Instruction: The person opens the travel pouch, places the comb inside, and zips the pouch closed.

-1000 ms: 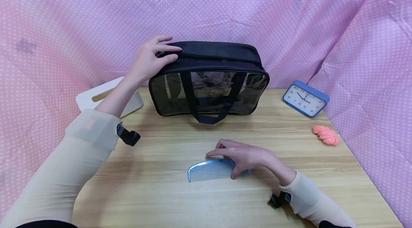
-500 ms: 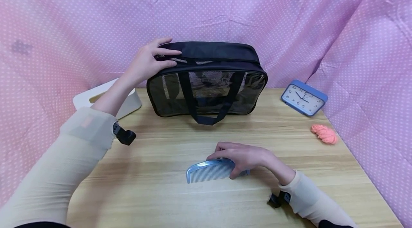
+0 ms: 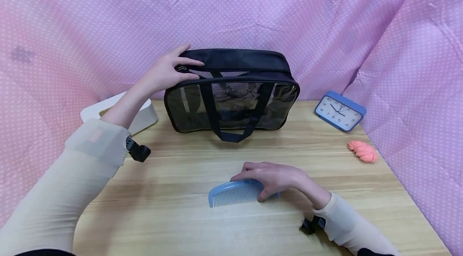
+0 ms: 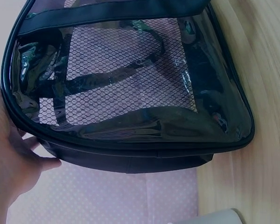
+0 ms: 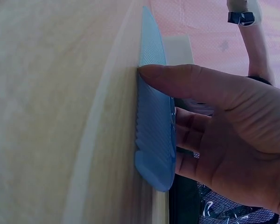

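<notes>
A black bag [image 3: 278, 105] with a clear front panel stands at the back of the table, its top zip opening parted on the left. My left hand [image 3: 162, 72] rests at that left top corner, fingers straight and spread across the gap. In the left wrist view, the left hand [image 4: 14, 154] touches the bag's rim, its fingertips partly behind it. Nearer the front, my right hand [image 3: 276, 177] pinches a blue comb [image 3: 235, 194]. The right wrist view has the thumb on the teeth of the comb [image 5: 156, 123], fingers behind its back edge. Whether the comb touches the table I cannot tell.
A white box with an oval slot [image 3: 146, 117] stands at the left behind my forearm. On the right are a blue alarm clock [image 3: 340, 111] and a coral yarn skein [image 3: 363, 151]. Pink dotted cloth [image 3: 231, 7] hangs behind the wooden table [image 3: 181, 224].
The bag's top opening has widened on the left as my left thumb and fingers spread apart. The right hand keeps its pinch on the comb, nearly still.
</notes>
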A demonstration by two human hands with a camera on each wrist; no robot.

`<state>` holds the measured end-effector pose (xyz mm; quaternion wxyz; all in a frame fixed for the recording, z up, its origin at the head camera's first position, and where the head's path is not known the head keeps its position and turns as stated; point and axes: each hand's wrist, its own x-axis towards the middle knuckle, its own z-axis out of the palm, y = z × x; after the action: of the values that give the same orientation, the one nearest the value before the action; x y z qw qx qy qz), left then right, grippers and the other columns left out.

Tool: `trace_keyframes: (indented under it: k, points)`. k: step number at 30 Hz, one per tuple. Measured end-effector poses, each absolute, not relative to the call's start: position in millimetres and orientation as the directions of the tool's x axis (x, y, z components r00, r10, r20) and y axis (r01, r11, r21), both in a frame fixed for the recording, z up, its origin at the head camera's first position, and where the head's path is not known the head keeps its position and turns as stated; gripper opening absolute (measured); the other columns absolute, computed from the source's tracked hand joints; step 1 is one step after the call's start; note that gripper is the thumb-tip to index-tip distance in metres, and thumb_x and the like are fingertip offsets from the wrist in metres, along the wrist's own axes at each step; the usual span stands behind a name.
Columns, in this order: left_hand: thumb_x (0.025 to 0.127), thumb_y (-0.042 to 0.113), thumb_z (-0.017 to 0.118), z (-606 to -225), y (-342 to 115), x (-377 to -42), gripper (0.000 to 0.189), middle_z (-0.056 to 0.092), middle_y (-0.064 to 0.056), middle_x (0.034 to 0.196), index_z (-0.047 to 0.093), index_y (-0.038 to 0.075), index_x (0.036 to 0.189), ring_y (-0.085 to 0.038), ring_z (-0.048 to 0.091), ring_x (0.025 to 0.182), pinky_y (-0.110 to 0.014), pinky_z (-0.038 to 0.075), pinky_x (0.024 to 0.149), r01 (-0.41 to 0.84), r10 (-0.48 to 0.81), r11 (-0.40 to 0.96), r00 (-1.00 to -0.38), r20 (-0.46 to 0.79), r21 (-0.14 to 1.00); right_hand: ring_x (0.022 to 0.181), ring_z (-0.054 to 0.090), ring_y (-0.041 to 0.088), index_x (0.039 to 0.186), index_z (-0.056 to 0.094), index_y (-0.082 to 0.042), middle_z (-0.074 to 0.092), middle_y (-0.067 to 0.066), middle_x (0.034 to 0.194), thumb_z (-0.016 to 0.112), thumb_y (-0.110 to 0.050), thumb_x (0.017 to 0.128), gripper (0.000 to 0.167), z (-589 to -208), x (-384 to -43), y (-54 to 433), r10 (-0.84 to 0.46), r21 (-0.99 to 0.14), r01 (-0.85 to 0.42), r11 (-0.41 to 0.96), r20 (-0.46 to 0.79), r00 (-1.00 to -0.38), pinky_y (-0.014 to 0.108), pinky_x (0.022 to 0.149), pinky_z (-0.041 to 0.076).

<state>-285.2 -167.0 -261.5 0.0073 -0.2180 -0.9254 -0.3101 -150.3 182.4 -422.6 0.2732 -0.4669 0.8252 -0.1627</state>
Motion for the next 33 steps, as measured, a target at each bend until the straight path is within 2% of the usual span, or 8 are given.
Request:
trace_keyframes:
  k: [9,15,21,26,33]
  points:
    - [0.099,0.037,0.069,-263.4,-166.5,-288.5,0.047,0.008,0.0,0.176,0.063,0.022,0.143,-0.026,-0.001,0.163,-0.064,0.006,0.129,0.411,0.411,0.709,-0.901,0.139,0.572,0.116,0.049,0.007,0.156,0.042,-0.04,0.05,-0.01,0.132,0.087,-0.023,0.081,0.089,-423.8,-149.1,183.0,-0.825,-0.53,-0.633,0.565,-0.352,-0.442,0.027,0.101,0.045]
    - [0.099,0.037,0.069,-263.7,-166.9,-289.3,0.047,0.009,0.0,0.176,0.064,0.022,0.143,-0.024,-0.002,0.163,-0.064,0.005,0.129,0.411,0.41,0.703,-0.901,0.142,0.581,0.114,0.048,0.007,0.157,0.041,-0.039,0.048,-0.01,0.131,0.086,-0.021,0.08,0.091,-422.9,-149.8,183.2,-0.823,-0.517,-0.641,0.567,-0.35,-0.447,0.025,0.098,0.043]
    - [0.099,0.038,0.069,-264.0,-166.3,-290.0,0.048,0.007,0.001,0.176,0.063,0.023,0.144,-0.024,-0.003,0.163,-0.064,0.005,0.129,0.409,0.415,0.707,-0.901,0.13,0.578,0.115,0.048,0.007,0.158,0.042,-0.034,0.048,-0.009,0.134,0.082,-0.021,0.082,0.087,-422.6,-150.2,182.4,-0.828,-0.495,-0.664,0.56,-0.331,-0.452,0.025,0.099,0.044]
    - [0.099,0.035,0.07,-264.5,-167.1,-291.3,0.047,0.007,0.0,0.176,0.064,0.02,0.143,-0.026,-0.002,0.163,-0.063,0.005,0.129,0.405,0.408,0.693,-0.902,0.139,0.597,0.116,0.05,0.008,0.155,0.048,-0.024,0.051,-0.007,0.134,0.08,-0.023,0.082,0.08,-415.5,-153.3,181.5,-0.857,-0.476,-0.714,0.514,-0.244,-0.454,0.028,0.102,0.048]
    - [0.099,0.033,0.069,-263.5,-167.3,-292.8,0.047,0.007,-0.003,0.176,0.063,0.02,0.143,-0.027,-0.003,0.163,-0.062,0.005,0.129,0.415,0.418,0.711,-0.898,0.134,0.567,0.115,0.054,0.01,0.148,0.058,-0.015,0.057,-0.006,0.133,0.08,-0.019,0.082,0.07,-399.1,-161.3,188.4,-0.856,-0.53,-0.691,0.492,-0.153,-0.493,0.029,0.099,0.05]
